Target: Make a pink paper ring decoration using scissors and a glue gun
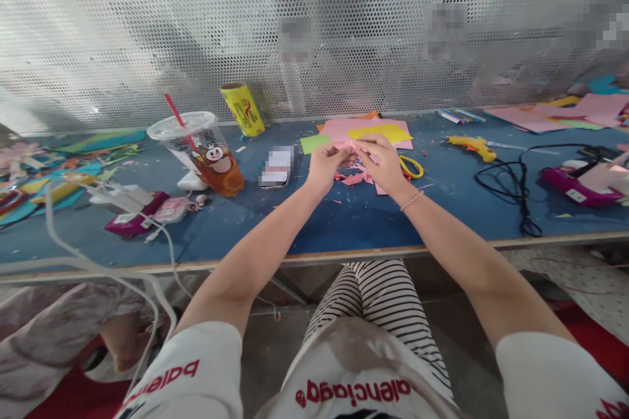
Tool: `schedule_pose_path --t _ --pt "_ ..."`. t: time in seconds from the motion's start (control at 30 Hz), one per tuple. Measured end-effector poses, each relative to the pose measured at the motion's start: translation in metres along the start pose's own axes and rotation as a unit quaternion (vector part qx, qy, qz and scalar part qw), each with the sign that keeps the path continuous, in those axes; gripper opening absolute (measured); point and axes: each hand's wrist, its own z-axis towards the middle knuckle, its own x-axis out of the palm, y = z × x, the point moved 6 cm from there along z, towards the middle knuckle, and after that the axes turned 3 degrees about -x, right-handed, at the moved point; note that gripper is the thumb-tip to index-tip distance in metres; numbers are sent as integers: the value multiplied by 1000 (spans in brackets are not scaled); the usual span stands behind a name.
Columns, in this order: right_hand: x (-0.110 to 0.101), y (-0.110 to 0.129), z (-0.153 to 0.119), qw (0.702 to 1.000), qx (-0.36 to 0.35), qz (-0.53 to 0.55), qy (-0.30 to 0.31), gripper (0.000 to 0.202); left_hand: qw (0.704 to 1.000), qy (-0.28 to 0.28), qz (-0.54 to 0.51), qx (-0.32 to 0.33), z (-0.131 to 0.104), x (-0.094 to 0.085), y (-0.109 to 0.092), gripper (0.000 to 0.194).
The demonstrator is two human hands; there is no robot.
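White shirt carries red lettering, seen upside down, reading "balenciaga". The cup (pixel 206 150), left of the hands, bears a cartoon figure. Left hand (pixel 325 167) and right hand (pixel 382 160) meet over the blue counter (pixel 354 222), fingers pinched shut on a small pink paper piece (pixel 354 156), crumpled, edges irregular. Yellow-handled scissors (pixel 410 167) lie just right.
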Motion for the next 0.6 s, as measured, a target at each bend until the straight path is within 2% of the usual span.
schedule_pose_path --t 0.27,0.43,0.6 --pt "3 -4 -2 999 -2 9 34 27 999 -7 -22 -28 -2 0 1 12" --pt "3 -6 -4 998 -16 -2 58 26 996 12 -55 -66 -1 0 7 3" --pt "-1 0 -1 999 -3 7 35 21 994 43 -71 -75 0 2 11 5"
